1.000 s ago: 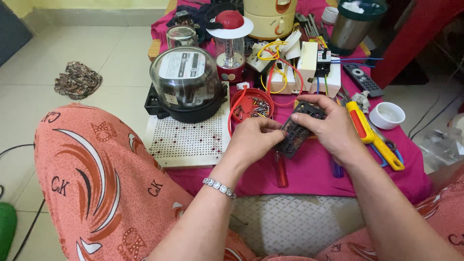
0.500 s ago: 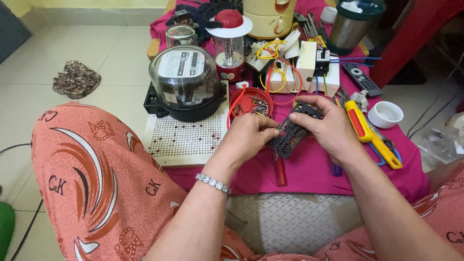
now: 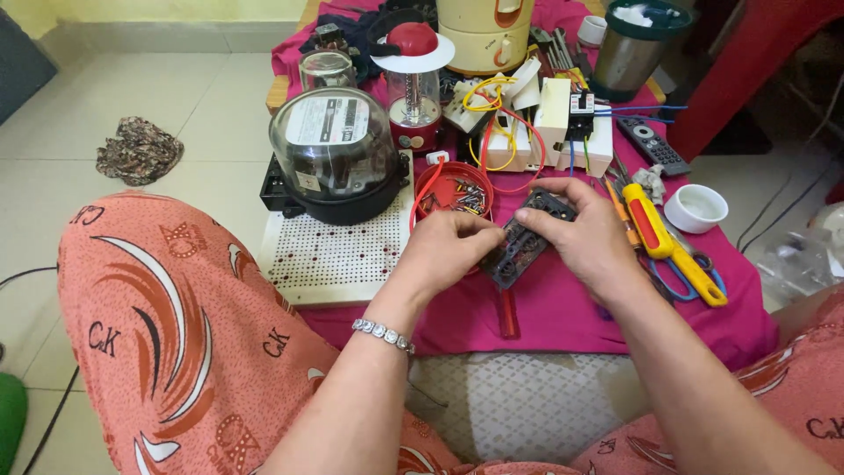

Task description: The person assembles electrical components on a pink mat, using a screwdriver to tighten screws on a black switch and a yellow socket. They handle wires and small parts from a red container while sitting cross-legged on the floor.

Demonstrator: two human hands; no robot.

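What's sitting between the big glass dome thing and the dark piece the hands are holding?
In the head view, a small round red dish of screws and small metal bits sits between the glass-domed meter and the dark plastic part, just behind the left hand.

It was a home floor turned into a makeshift electrical repair spot. Pale floor tiles [image 3: 176,105] lay all around, with a magenta cloth [image 3: 563,308] spread over a low board. On it stood an electricity meter under a glass dome [image 3: 332,149], wired white switch boxes [image 3: 545,132] farther off, and a yellow-handled screwdriver [image 3: 659,233] to the right.
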